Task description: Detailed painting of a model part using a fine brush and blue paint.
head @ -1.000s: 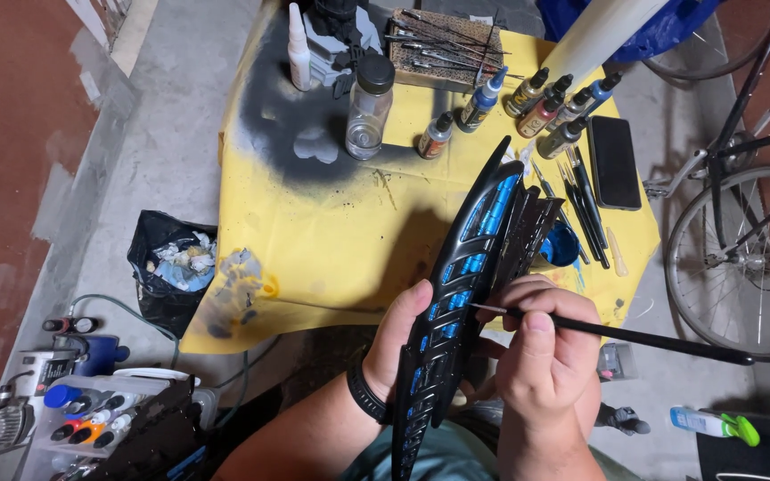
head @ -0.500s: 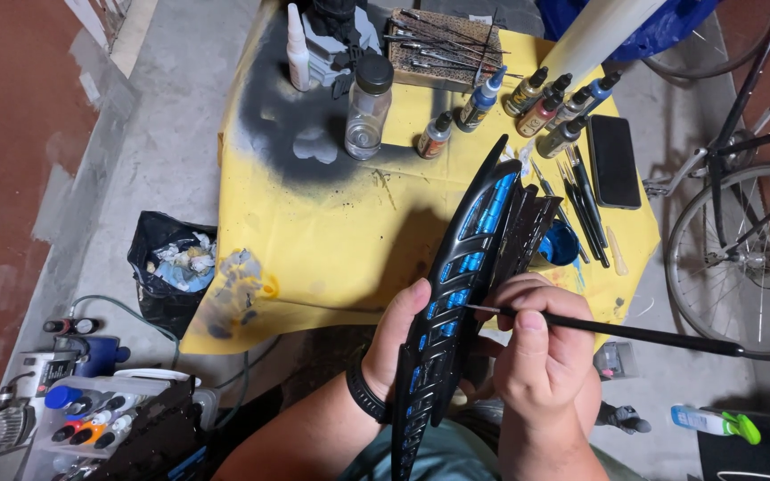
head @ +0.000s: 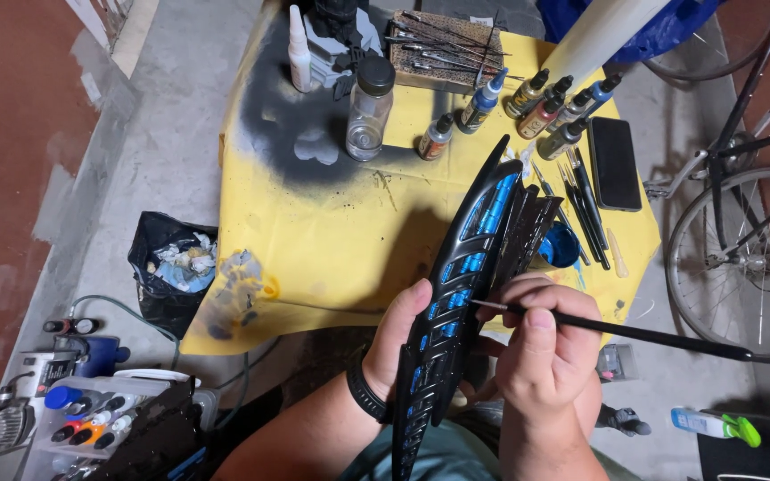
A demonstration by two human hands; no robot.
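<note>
My left hand (head: 398, 334) grips a long black curved model part (head: 456, 294) with blue-painted recesses, holding it upright over my lap. My right hand (head: 545, 352) holds a thin black paintbrush (head: 634, 332), its tip touching a blue recess near the middle of the part. A black band sits on my left wrist (head: 365, 392). Behind the part lies a yellow-covered table (head: 323, 240) with a black spray stain.
On the table stand several small paint bottles (head: 541, 111), a clear jar (head: 369, 111), a white bottle (head: 299, 53), a brush rack (head: 443, 49), loose brushes (head: 585, 209), a blue paint pot (head: 561, 245) and a phone (head: 615, 162). A bicycle wheel (head: 741, 258) is at right, a black bin bag (head: 171, 263) at left.
The brush tip has shifted slightly along the part, and my right hand has moved a little lower. The left hand keeps its grip.
</note>
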